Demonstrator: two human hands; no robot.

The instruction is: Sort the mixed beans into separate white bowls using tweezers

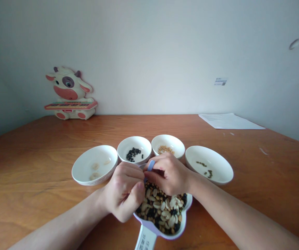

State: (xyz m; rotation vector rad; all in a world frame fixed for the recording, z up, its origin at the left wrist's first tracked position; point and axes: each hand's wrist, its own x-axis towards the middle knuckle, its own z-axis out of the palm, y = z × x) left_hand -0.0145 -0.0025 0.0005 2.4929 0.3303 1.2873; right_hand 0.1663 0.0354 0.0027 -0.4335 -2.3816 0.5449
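A bowl-like lilac and white pan (189,203) with a short handle holds mixed peanuts (166,210), black beans and yellow kernels. Over its far side, my right hand (168,173) pinches a flat light blue plastic strip (151,165); most of that piece is hidden by the fingers. My left hand (127,191) is closed in a fist at the pan's left rim, close against the right fingertips. Whatever it may hold is out of sight. The handle (146,238), with a printed label, points toward me.
Four white bowls stand in an arc behind the pan: one with a few pale pieces (77,172), one with black beans (123,144), one with yellow kernels (176,140), one with small green beans (222,166). A cow toy keyboard (71,93) and white paper (230,121) lie farther back.
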